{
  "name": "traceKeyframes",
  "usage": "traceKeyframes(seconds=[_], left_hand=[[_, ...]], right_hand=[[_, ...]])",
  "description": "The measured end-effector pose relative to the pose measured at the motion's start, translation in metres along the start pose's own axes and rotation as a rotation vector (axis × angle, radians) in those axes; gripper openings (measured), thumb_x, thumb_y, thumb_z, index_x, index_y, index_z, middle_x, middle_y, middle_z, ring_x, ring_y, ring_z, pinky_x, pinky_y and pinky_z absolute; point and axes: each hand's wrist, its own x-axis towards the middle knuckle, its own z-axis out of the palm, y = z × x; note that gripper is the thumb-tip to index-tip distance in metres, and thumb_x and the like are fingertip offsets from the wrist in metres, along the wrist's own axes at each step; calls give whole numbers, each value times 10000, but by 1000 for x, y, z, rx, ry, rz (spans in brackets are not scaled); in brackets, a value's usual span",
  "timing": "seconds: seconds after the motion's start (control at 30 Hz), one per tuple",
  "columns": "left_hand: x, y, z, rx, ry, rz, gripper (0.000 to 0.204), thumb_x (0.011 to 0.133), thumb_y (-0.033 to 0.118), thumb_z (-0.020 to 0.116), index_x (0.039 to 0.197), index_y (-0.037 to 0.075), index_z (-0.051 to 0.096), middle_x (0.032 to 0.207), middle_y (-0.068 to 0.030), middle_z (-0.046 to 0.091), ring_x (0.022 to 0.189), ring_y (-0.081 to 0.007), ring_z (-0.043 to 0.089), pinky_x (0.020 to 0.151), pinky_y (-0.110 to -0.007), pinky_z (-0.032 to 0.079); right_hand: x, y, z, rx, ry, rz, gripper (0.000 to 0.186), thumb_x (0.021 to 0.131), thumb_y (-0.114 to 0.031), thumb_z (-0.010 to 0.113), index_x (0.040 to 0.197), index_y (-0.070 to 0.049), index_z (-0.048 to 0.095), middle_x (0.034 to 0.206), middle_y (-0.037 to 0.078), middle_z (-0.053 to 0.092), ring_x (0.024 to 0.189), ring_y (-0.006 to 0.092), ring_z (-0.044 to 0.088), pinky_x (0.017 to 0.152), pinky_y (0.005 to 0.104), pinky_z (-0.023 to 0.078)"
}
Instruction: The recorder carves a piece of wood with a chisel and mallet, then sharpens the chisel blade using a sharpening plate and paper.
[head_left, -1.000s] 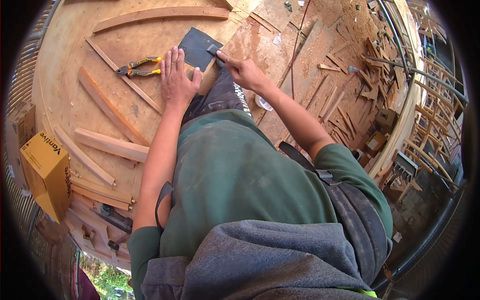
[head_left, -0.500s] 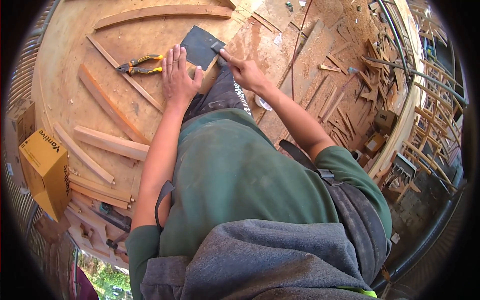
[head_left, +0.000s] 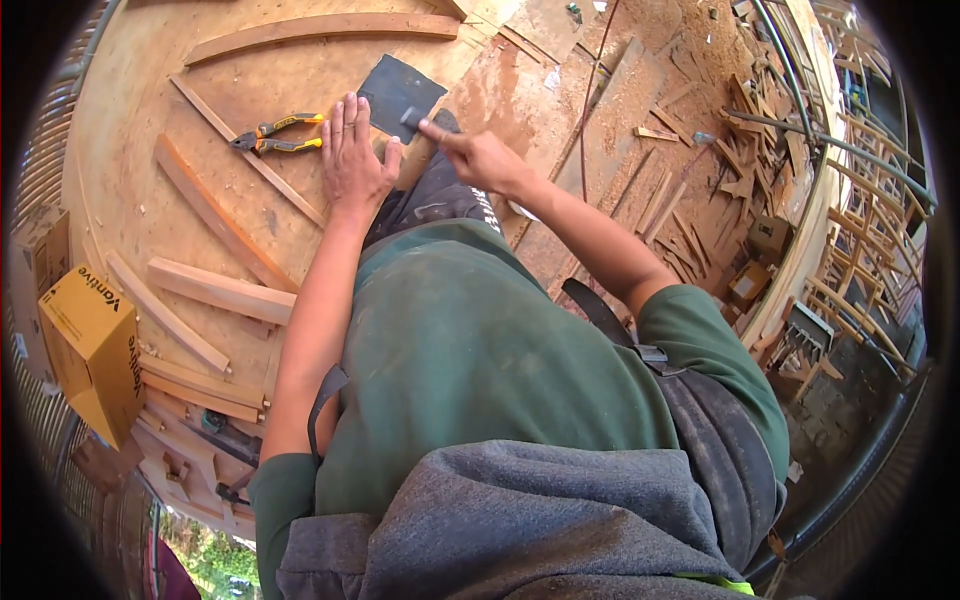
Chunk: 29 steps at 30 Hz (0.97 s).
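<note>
A dark grey, roughly square sheet, resembling sandpaper point(head_left: 402, 82), lies flat at the top centre, near my knee. My left hand point(head_left: 357, 165) is flat with fingers stretched out, at the sheet's left and near edge; it holds nothing. My right hand point(head_left: 487, 162) has its fingers curled and the forefinger pointing left. Under that fingertip is a small flat dark piece point(head_left: 411, 117) with a light glint, resting on the sheet near its lower corner. The rest of its grip is hidden. Beside my left fingertips lie pliers point(head_left: 275, 134) with yellow and black handles, their jaws pointing left.
Curved wooden strips point(head_left: 215, 210) lie about the plywood surface point(head_left: 130, 130) on the left. A yellow cardboard box point(head_left: 92, 340) stands at the far left. Wood offcuts point(head_left: 745, 170) and sawdust spread over the right side, with a wooden frame rack point(head_left: 880, 260) beyond.
My right hand has slid the small dark piece left and toward me across the sheet. My left hand has stayed nearly in place.
</note>
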Motion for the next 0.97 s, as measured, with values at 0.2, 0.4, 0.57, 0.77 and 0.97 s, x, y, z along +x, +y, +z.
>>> traceKeyframes(seconds=[0.2,0.4,0.57,0.77,0.97], left_hand=[[-1,2,-2,6,-17,-21,903,889,557,639,1569,28,369,1666,-162,315,1561,-309,247,1286,-486,147],[-2,2,-3,15,-13,-18,913,878,538,661,1571,27,358,1668,-158,312,1563,-302,245,1286,-485,154],[-2,1,-3,18,-19,-26,919,870,529,665,1572,26,353,1669,-155,310,1563,-300,247,1286,-484,158],[-2,1,-2,7,-2,-20,927,863,529,668,1575,26,350,1670,-153,310,1564,-301,244,1285,-483,158],[0,2,0,10,-10,-14,933,861,535,655,1580,27,345,1671,-167,306,1570,-297,237,1290,-472,143]], right_hand=[[7,-8,-13,31,-47,156,562,983,-142,550,1516,-315,519,851,254,695,714,418,686,679,491,554],[4,-5,-9,23,-71,96,542,984,-129,563,1501,-291,542,848,236,704,633,356,678,645,451,551],[4,-5,-8,113,9,131,508,983,-120,586,1472,-258,580,850,244,699,620,355,675,626,437,536],[-2,-10,-14,-102,-193,27,524,975,-103,582,1473,-268,581,820,252,679,652,373,682,647,457,527],[-4,-12,-21,-82,-221,107,601,929,-103,574,1510,-252,539,1000,220,744,858,378,728,765,449,578]])
